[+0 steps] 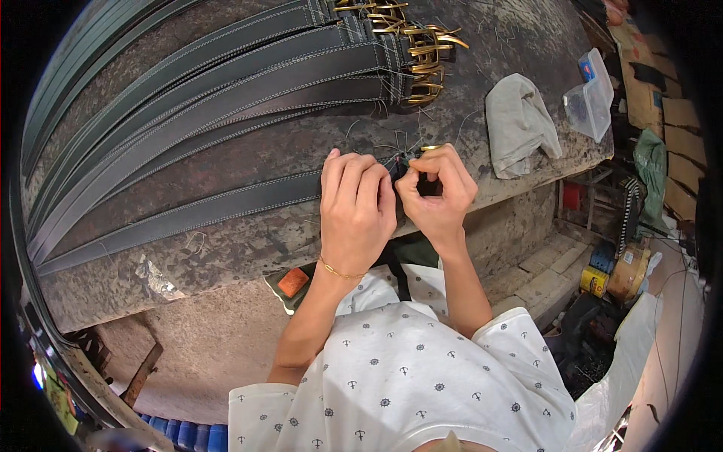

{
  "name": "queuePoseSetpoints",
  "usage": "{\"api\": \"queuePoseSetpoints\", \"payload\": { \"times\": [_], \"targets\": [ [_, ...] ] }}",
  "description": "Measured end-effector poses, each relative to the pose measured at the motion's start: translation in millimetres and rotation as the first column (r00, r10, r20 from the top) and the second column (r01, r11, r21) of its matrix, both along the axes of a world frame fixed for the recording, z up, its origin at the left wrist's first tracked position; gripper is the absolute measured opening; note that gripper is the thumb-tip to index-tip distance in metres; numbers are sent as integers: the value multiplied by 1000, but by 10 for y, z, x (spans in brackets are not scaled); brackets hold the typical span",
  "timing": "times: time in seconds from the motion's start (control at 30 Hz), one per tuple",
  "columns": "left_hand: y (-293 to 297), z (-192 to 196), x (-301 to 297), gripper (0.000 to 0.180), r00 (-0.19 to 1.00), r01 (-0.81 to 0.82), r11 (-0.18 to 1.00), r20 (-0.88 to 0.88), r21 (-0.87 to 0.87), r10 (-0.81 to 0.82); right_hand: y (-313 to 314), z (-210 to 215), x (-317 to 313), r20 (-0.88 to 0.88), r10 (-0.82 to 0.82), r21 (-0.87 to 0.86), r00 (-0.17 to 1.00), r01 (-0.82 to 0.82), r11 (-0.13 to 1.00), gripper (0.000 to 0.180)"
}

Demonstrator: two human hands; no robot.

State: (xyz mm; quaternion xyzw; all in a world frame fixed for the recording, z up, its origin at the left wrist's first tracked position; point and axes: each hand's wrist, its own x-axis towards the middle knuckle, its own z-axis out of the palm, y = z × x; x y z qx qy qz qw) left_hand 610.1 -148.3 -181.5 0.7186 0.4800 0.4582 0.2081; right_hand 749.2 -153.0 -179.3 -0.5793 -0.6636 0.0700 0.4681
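A dark leather belt [248, 198] with pale stitching along its edges lies near the front of the workbench. My left hand [358, 188] is closed over its right end, fingers bent down and hiding that part. Right beside it, my right hand [440, 184] makes a pinch with thumb and forefinger at the belt's tip. What sits in that pinch is too small to make out. Part of a brass buckle [431, 148] shows at the right hand's knuckles. Loose pale threads [399, 139] stick up just beyond my fingertips.
Several stitched dark belts [301, 68] fan across the bench [248, 260], brass buckles [425, 68] bunched at their right ends. A grey cloth [520, 124] and a clear plastic box [589, 98] lie to the right. An orange block [293, 282] is below the bench's front edge.
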Motion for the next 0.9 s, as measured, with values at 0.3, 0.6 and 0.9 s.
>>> {"api": "queuePoseSetpoints", "payload": {
  "times": [0.3,0.6,0.9],
  "targets": [
    [-15,38,-66,19,999,-11,1000,50,-17,12,-16,28,-25,-46,-3,-1,999,3,1000,18],
    [-458,207,-428,11,922,374,909,-28,-185,-385,-17,-58,120,-731,-30,-56,681,-16,998,11],
    [366,363,386,26,964,264,960,-9,91,-265,-212,84,442,-924,-81,-67,374,49,997,20]
  ]
}}
